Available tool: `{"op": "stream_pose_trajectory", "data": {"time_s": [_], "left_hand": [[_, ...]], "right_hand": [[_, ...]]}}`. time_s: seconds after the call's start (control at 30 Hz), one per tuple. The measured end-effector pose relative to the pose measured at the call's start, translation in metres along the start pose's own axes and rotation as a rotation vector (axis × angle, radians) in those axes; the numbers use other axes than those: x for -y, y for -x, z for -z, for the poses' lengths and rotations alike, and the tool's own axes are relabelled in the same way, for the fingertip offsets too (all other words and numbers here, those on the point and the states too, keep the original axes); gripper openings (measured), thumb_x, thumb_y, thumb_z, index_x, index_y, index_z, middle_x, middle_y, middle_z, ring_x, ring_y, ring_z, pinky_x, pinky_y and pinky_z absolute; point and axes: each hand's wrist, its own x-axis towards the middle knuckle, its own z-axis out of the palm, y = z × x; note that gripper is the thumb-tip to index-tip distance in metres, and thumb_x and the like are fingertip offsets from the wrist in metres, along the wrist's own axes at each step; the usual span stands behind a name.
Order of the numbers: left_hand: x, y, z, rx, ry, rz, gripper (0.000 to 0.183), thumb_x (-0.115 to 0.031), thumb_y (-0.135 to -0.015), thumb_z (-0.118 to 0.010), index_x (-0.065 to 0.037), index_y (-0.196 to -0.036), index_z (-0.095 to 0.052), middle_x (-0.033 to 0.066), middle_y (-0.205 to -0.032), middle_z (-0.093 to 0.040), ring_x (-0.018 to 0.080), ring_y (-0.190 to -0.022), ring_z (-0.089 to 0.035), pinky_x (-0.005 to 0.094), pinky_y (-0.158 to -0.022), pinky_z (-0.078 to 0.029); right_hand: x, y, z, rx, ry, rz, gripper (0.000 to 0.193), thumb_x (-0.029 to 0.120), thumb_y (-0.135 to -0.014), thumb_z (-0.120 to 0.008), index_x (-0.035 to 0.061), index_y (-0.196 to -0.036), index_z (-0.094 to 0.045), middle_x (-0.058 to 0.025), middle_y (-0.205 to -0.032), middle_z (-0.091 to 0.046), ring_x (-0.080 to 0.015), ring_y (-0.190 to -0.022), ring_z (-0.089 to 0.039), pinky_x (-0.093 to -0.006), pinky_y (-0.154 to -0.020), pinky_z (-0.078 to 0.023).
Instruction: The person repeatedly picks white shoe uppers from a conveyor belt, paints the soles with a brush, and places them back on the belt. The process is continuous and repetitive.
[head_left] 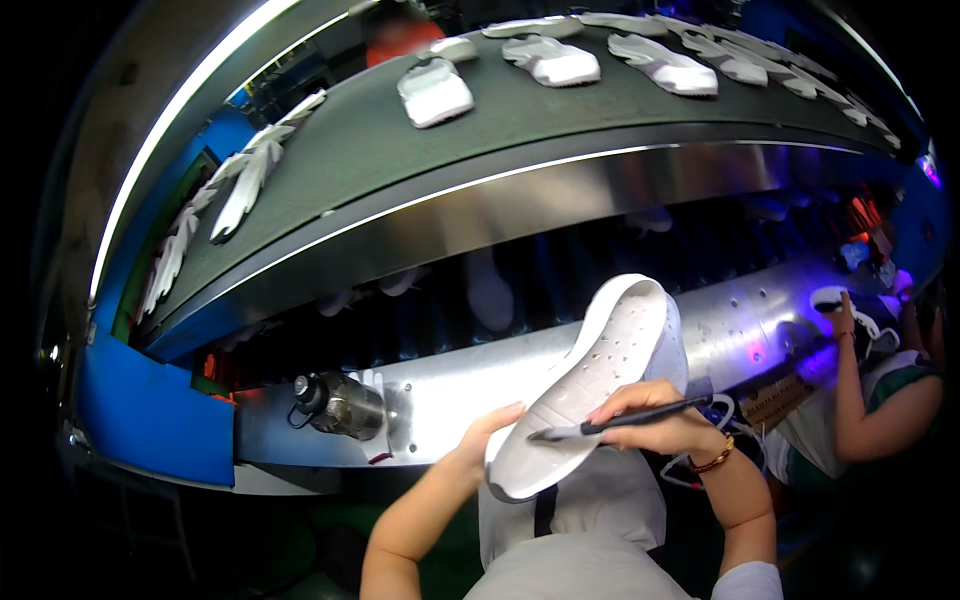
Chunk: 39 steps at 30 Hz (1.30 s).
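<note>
A white shoe sole is tilted up in front of me, its hollow inner side facing me and dotted with small holes. My left hand grips it by the left edge near the lower end, thumb along the rim. Pinched in my right hand is a slim brush with a dark handle; its tip touches or hovers just over the sole's inner surface. Behind the sole's right side shows another pale, rounded shape, partly hidden.
A metal ledge runs in front of me, bearing a dark bottle at left. Above it, a green conveyor belt carries several white soles. Further soles hang or lie in the dark gap below. A co-worker's arm is at right.
</note>
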Motion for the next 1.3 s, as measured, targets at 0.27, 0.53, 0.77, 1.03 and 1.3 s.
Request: {"op": "stream_pose_trajectory", "data": {"time_s": [0.27, 0.53, 0.77, 1.03, 1.3], "left_hand": [[0.007, -0.02, 0.021, -0.119, -0.025, -0.081, 0.046, -0.023, -0.082, -0.051, 0.005, -0.118, -0.042, 0.016, -0.106, -0.057, 0.0201, -0.088, -0.061, 0.0297, -0.079, -0.05], [-0.08, 0.026, -0.055, 0.056, -0.243, -0.737, 0.056, -0.036, -0.084, -0.04, 0.006, -0.121, -0.038, 0.0223, -0.108, -0.053, 0.0316, -0.094, -0.057, 0.0417, -0.082, -0.047], [-0.21, -0.014, -0.098, -0.136, 0.413, -1.31, 0.066, -0.044, -0.084, -0.033, -0.002, -0.133, -0.021, 0.0169, -0.138, -0.022, 0.0325, -0.126, -0.025, 0.0479, -0.102, -0.022], [-0.233, -0.111, -0.111, -1.03, -1.815, -1.381, 0.089, -0.028, -0.07, -0.065, -0.001, -0.135, -0.012, 0.0247, -0.134, -0.025, 0.0365, -0.123, -0.027, 0.0425, -0.101, -0.021], [-0.268, -0.136, -0.098, -1.317, -2.61, -1.075, 0.09, -0.025, -0.06, -0.074, -0.008, -0.132, -0.024, 0.0114, -0.095, -0.057, 0.0253, -0.096, -0.05, 0.037, -0.086, -0.036]], "right_hand": [[-0.058, -0.019, 0.008, -0.898, 0.183, 0.187, 0.016, 0.004, -0.074, -0.063, -0.0004, -0.089, -0.061, -0.0076, -0.07, -0.06, -0.0073, -0.046, -0.05, -0.0182, -0.041, -0.039], [-0.037, 0.042, 0.01, -0.638, -0.656, 0.345, 0.018, 0.003, -0.072, -0.061, -0.0039, -0.086, -0.052, -0.0216, -0.084, -0.059, -0.0098, -0.04, -0.044, -0.0184, -0.038, -0.035], [-0.061, 0.04, 0.008, -0.762, -0.682, 0.103, 0.017, 0.006, -0.075, -0.059, -0.0015, -0.088, -0.051, -0.0193, -0.087, -0.06, -0.0102, -0.042, -0.042, -0.0199, -0.04, -0.035], [-0.093, 0.052, 0.014, -0.926, -0.641, -0.039, 0.013, 0.003, -0.077, -0.056, -0.0004, -0.089, -0.052, -0.0138, -0.081, -0.06, -0.0094, -0.043, -0.043, -0.02, -0.041, -0.035], [-0.101, 0.083, -0.018, -1.012, -0.624, -0.398, 0.007, 0.003, -0.078, -0.06, 0.0013, -0.084, -0.056, -0.0024, -0.068, -0.053, -0.0083, -0.051, -0.047, -0.0174, -0.041, -0.035]]}}
